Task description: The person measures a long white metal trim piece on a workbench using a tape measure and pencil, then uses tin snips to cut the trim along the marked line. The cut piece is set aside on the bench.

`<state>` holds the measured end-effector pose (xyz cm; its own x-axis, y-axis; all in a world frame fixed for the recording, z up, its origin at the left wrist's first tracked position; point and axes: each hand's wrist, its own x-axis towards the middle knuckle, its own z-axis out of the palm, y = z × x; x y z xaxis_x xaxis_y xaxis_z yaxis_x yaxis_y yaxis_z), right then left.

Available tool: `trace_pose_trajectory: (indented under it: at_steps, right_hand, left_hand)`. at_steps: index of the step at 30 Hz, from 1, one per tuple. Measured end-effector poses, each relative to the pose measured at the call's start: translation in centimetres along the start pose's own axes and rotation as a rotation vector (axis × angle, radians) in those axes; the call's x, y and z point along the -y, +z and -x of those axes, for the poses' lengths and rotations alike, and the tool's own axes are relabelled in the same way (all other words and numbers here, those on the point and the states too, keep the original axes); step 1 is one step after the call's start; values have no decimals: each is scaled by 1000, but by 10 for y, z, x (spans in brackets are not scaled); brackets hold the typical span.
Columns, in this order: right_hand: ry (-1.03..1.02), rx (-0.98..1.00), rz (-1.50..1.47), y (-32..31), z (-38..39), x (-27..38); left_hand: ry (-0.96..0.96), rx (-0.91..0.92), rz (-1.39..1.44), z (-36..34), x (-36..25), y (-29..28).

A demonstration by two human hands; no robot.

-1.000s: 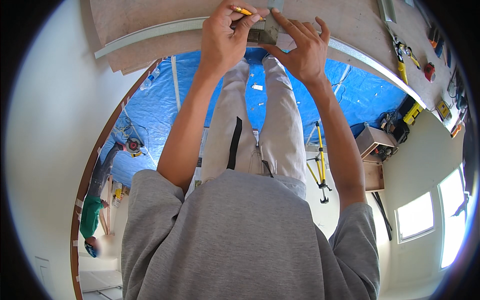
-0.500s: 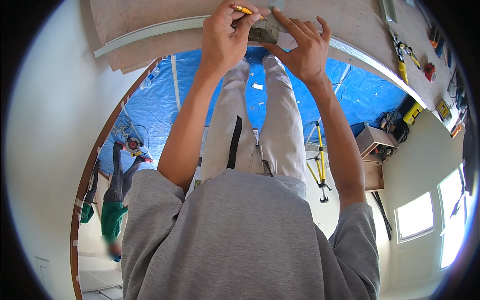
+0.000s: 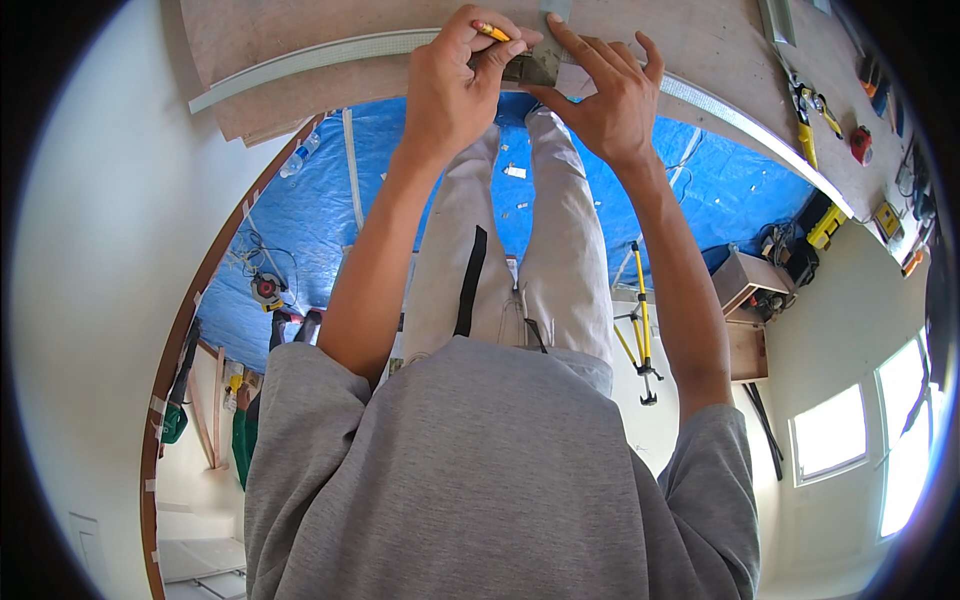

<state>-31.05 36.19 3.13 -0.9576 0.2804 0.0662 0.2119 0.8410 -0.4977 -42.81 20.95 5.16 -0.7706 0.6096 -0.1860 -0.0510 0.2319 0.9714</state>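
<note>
Left hand (image 3: pixel 455 85) pinches a pencil (image 3: pixel 490 31); right hand (image 3: pixel 612 100) spreads, thumb and forefinger at a grey metal piece (image 3: pixel 543 68) by the table's (image 3: pixel 320 20) near edge.
Blue tarp (image 3: pixel 315 225) covers floor below; since the earlier frame, the left hand has edged nearer that edge, the co-worker (image 3: pixel 241 445) mostly behind the grey sleeve (image 3: pixel 300 410).

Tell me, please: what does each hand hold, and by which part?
The left hand holds a yellow pencil, away from its eraser end. The right hand, spread open, touches a metal tool without closing around it.
</note>
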Motion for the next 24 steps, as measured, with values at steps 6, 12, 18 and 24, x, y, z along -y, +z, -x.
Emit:
trace_pose_trajectory:
  at_steps: [6, 12, 18, 24]
  right_hand:
    - [-8, -15, -2, 0, -1, 0]
    - [50, 74, -34, -10, -5, 6]
    - [51, 74, -57, -14, -10, 12]
    - [61, 78, -55, -13, -9, 10]
  left_hand:
    - [-8, 1, -24, 2, -4, 1]
    - [2, -21, -59, -8, -5, 2]
    - [70, -40, -11, -14, 5, 3]
    - [58, -68, 57, -9, 13, 3]
